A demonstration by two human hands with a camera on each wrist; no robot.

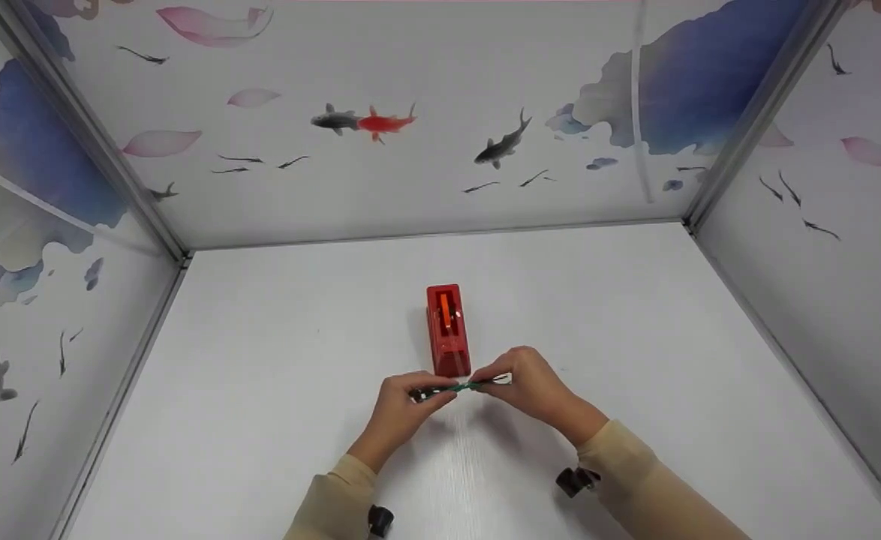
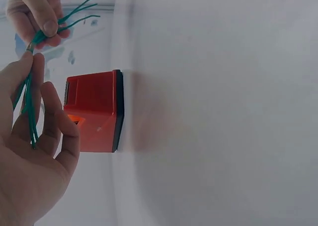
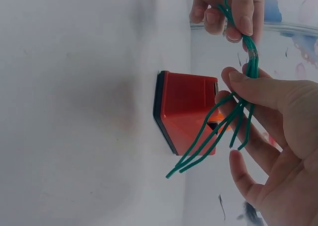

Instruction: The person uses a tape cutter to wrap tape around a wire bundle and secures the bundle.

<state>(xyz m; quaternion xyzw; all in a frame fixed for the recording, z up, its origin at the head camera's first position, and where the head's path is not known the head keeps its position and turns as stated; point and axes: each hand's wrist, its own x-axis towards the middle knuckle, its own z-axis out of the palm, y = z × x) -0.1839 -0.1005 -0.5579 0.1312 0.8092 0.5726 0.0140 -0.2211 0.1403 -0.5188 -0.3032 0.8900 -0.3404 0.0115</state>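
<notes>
A bundle of thin green wires point(image 3: 252, 67) spans the gap between the two hands, its loose ends fanning out on both sides. A clear, shiny band, which looks like tape point(image 3: 253, 52), goes round its middle. My left hand point(image 1: 399, 409) pinches the bundle between thumb and fingertips on one side of the band. On the other side my right hand point(image 1: 534, 386) pinches it the same way, its other fingers loosely spread in the right wrist view. Just beyond the fingertips, a red tape dispenser point(image 1: 452, 361) with an orange wheel point(image 1: 446, 309) stands on the table.
The white table point(image 1: 275, 337) is bounded by a back wall point(image 1: 425, 202) and two side walls, printed with fish and petals. Dark wrist cameras point(image 1: 577, 481) are worn at both sleeves.
</notes>
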